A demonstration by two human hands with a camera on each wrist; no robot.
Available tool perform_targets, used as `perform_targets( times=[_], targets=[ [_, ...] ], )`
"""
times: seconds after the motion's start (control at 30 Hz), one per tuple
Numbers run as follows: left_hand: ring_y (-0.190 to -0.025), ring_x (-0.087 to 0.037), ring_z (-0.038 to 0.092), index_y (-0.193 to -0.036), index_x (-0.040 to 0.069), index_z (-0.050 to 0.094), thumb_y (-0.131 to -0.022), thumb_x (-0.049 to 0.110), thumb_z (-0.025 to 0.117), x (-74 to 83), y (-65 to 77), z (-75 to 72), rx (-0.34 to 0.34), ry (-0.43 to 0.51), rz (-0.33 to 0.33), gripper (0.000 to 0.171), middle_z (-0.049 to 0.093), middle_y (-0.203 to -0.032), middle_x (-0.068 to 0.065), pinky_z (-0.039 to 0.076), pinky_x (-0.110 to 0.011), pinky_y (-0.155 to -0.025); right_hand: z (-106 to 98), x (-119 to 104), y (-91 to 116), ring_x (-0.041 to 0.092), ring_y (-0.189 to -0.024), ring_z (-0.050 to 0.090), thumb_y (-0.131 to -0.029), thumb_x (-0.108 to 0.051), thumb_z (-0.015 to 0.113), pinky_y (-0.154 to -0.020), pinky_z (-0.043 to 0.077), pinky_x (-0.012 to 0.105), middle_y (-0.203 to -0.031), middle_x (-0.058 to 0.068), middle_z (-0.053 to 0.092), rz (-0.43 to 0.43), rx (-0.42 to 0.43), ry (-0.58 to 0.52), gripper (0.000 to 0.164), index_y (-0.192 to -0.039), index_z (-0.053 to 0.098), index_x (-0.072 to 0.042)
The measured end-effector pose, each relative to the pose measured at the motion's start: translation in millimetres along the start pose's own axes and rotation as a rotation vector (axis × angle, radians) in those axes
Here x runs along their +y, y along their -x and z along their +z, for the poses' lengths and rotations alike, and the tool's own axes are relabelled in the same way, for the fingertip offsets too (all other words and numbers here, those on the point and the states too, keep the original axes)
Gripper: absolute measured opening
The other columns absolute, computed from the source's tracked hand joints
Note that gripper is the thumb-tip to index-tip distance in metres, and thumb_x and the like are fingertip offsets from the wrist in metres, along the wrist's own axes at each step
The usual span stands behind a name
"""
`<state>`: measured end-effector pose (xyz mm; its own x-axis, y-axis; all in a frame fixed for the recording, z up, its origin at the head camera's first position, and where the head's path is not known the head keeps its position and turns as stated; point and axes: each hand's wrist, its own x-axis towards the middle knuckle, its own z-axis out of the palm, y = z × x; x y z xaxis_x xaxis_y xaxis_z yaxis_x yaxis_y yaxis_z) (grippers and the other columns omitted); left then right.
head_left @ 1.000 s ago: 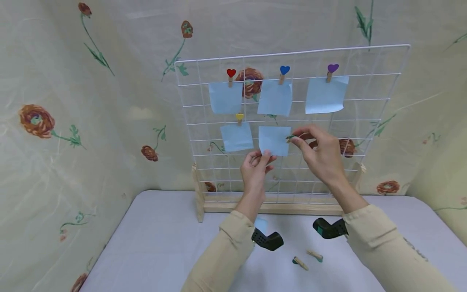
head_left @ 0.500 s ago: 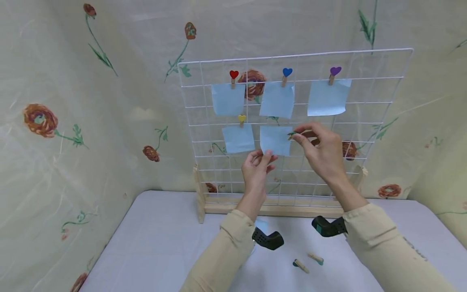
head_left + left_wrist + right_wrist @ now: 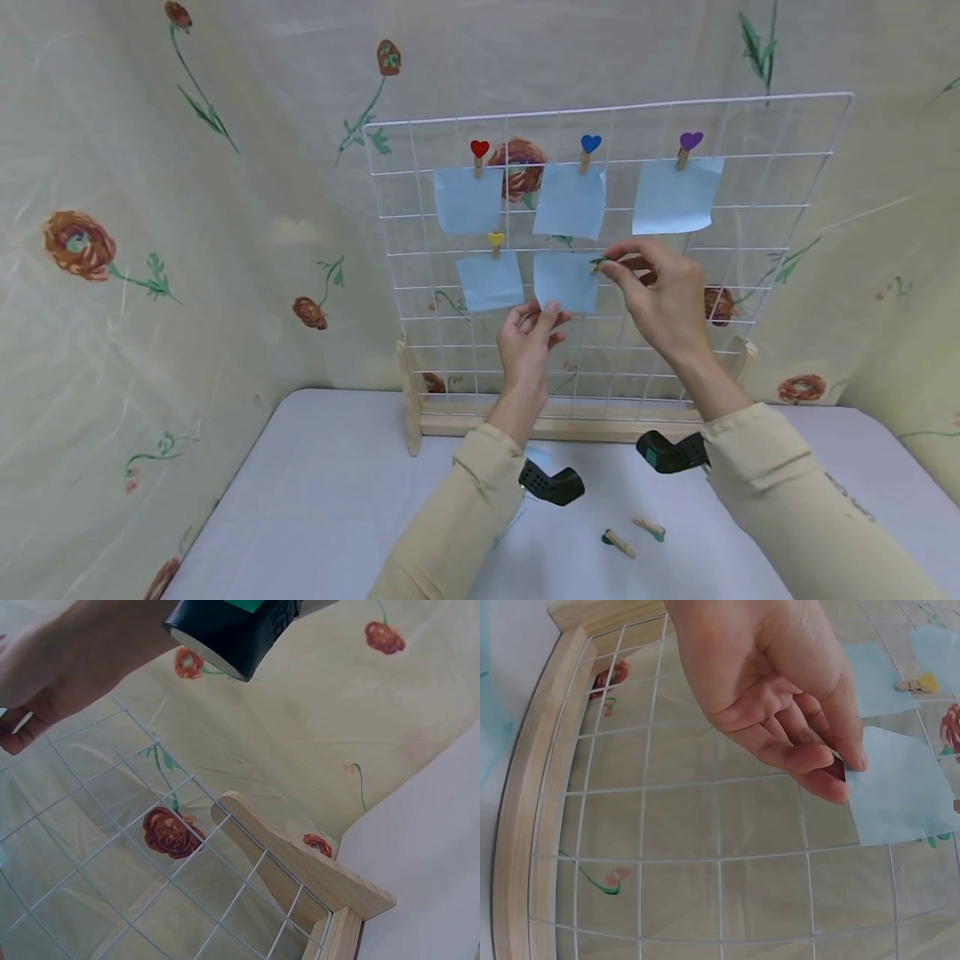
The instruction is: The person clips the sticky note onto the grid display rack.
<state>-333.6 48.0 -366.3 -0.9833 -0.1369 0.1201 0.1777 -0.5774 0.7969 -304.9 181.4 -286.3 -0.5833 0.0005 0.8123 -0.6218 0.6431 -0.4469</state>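
Observation:
In the head view my left hand point(image 3: 528, 342) pinches the lower left corner of a blue paper note point(image 3: 566, 283) held against a white wire grid point(image 3: 622, 362). The right wrist view also shows this hand point(image 3: 780, 712), with thumb and fingers on the corner of the note point(image 3: 900, 787). My right hand point(image 3: 663, 292) pinches a small wooden clothespin point(image 3: 596, 267) with a green top at the note's upper right. Fingers partly hide the clothespin. Beside this note hangs another blue note point(image 3: 489, 282) under a yellow heart clothespin point(image 3: 496, 242).
Three blue notes hang above from red point(image 3: 479, 150), blue point(image 3: 591, 146) and purple heart clothespins point(image 3: 691, 142). The grid stands in a wooden base point(image 3: 570, 427) on a white table point(image 3: 337, 492). Two clothespins point(image 3: 618, 543) lie in front. More blue paper point(image 3: 536, 457) lies partly behind the left forearm.
The right hand has moved up slightly with the clothespin, towards the upper right corner of the note. The left hand and the note have risen a little against the grid.

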Motion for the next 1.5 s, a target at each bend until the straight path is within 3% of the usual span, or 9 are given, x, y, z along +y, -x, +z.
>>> perform_targets(
  times=[0.27, 0.5, 0.7, 0.93, 1.5],
  targets=[
    [-0.077, -0.012, 0.07, -0.1, 0.009, 0.058, -0.084, 0.018, 0.071, -1.4, -1.4, -1.1, -0.013, -0.005, 0.008, 0.023, 0.07, -0.087, -0.004, 0.053, -0.02, -0.064, 2, -1, -4, 0.009, -0.079, 0.064, -0.088, -0.014, 0.066, -0.065, 0.045, 0.005, -0.091, 0.009, 0.071, 0.005, 0.003, -0.006, 0.014, -0.097, 0.068, -0.003],
    [-0.074, -0.013, 0.069, -0.098, 0.009, 0.057, -0.083, 0.02, 0.072, -1.8, -1.4, 0.2, 0.005, 0.002, 0.011, 0.024, 0.071, -0.087, -0.005, 0.052, -0.02, -0.057, 5, -3, -11, 0.019, -0.078, 0.067, -0.089, -0.017, 0.066, -0.064, 0.045, 0.006, -0.092, 0.008, 0.071, 0.018, 0.008, -0.013, 0.015, -0.096, 0.068, -0.004],
    [-0.076, -0.013, 0.07, -0.098, 0.008, 0.058, -0.083, 0.019, 0.072, -1.7, -1.2, 1.9, 0.026, -0.015, 0.004, 0.024, 0.072, -0.093, -0.011, 0.051, -0.019, -0.055, 6, -6, -16, -0.007, -0.072, 0.059, -0.088, -0.018, 0.066, -0.062, 0.045, 0.006, -0.09, 0.006, 0.071, 0.02, 0.023, -0.005, 0.014, -0.095, 0.069, -0.005],
    [-0.079, -0.016, 0.071, -0.093, 0.009, 0.057, -0.082, 0.021, 0.072, -1.2, 0.7, 4.4, 0.052, -0.038, 0.006, 0.022, 0.073, -0.091, -0.01, 0.051, -0.019, -0.055, 10, -6, -19, 0.02, -0.07, 0.067, -0.089, -0.016, 0.065, -0.062, 0.043, 0.003, -0.09, 0.008, 0.07, -0.009, 0.023, 0.011, 0.014, -0.096, 0.068, -0.004],
    [-0.082, -0.019, 0.072, -0.085, 0.011, 0.056, -0.082, 0.022, 0.072, -4.0, 2.4, 6.7, 0.079, -0.038, 0.042, 0.019, 0.073, -0.093, -0.012, 0.05, -0.019, -0.054, 15, -7, -24, 0.022, -0.066, 0.067, -0.089, -0.013, 0.065, -0.057, 0.04, 0.003, -0.091, 0.01, 0.069, -0.017, 0.001, 0.027, 0.012, -0.096, 0.068, -0.003]
  ],
)
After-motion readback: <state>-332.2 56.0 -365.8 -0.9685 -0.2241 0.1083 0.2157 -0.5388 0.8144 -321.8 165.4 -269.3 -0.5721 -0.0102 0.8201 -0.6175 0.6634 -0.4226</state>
